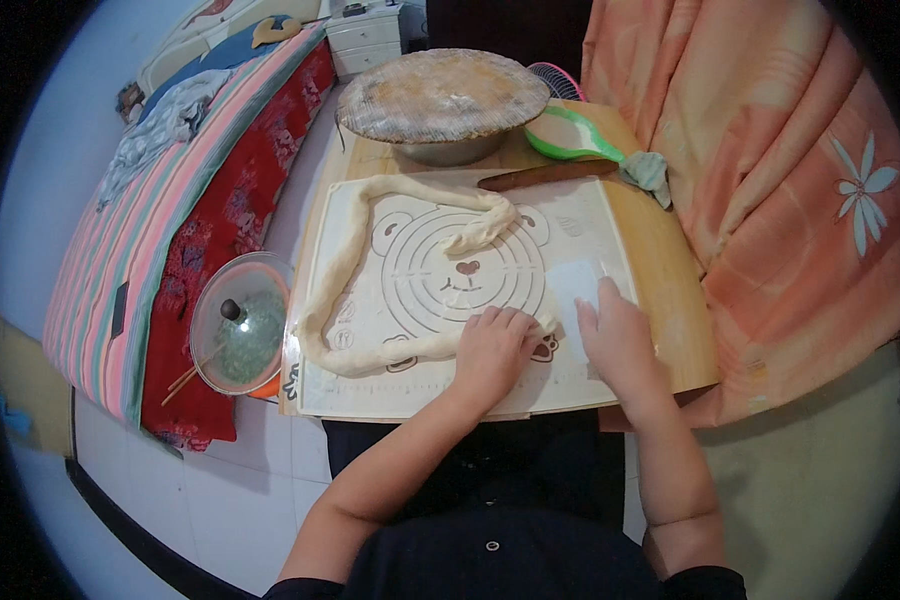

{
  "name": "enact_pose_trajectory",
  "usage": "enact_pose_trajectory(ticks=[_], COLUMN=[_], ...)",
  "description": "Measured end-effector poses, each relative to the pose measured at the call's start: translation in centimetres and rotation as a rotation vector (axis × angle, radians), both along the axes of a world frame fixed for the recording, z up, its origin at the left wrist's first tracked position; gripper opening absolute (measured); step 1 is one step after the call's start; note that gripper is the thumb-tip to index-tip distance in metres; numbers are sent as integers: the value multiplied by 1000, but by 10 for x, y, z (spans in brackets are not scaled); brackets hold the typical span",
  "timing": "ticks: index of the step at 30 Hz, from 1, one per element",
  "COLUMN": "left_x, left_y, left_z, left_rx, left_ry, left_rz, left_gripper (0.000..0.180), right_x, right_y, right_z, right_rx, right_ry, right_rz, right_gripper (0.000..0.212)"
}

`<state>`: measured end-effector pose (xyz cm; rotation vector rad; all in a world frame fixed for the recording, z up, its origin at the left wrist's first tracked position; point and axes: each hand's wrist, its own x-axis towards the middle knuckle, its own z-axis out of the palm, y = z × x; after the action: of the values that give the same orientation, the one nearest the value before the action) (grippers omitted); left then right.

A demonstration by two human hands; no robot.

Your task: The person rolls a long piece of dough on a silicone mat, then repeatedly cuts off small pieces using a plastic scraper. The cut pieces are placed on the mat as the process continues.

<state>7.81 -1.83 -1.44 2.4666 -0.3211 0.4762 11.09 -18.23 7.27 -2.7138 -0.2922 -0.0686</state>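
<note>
A long, pale dough rope (pixel 332 275) lies in a large open loop on a white pastry mat (pixel 595 215) printed with a bear face and rings. My left hand (pixel 494 350) is closed over the rope near its right end, and a short tip of dough shows past the fingers. Just right of that tip, my right hand (pixel 615 335) grips a flat, whitish dough scraper (pixel 572 285). The scraper stands apart from the dough, over the right part of the mat. The other end of the rope curls inward over the bear's face.
Behind the mat sits a big basin (pixel 445 150) under a floury round cover (pixel 440 95). Beside it are a green scoop (pixel 560 133) holding white powder, a brown wooden rolling pin (pixel 545 176) and a greyish cloth (pixel 646 174). A glass-lidded pot (pixel 240 325) stands left; an orange curtain (pixel 770 200) hangs right.
</note>
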Motion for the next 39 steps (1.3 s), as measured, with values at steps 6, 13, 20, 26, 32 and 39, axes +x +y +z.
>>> enact_pose_trajectory(ticks=[6, 13, 20, 26, 32, 39], left_x=[-1, -2, -5, 5, 9, 11], left_y=[-2, -2, 4, 20, 19, 20], left_z=[-4, -4, 3, 0, -1, -7], left_rx=[-11, 15, 21, -69, -17, -24], left_ry=[-62, -68, -140, -11, -75, -61], left_rz=[-16, -19, -48, 42, 52, 64], left_gripper=[19, 18, 28, 26, 16, 19], right_x=[-9, -4, 26, 13, 1, 4], right_y=[0, 19, 25, 8, 7, 21], right_z=[-11, -28, -38, -2, 6, -13], right_rx=[-39, -214, -26, 102, 95, 26], right_ry=[36, 179, 35, -98, -33, -19], right_rz=[67, 25, -68, -33, -15, 78], right_gripper=[26, 27, 25, 28, 28, 26])
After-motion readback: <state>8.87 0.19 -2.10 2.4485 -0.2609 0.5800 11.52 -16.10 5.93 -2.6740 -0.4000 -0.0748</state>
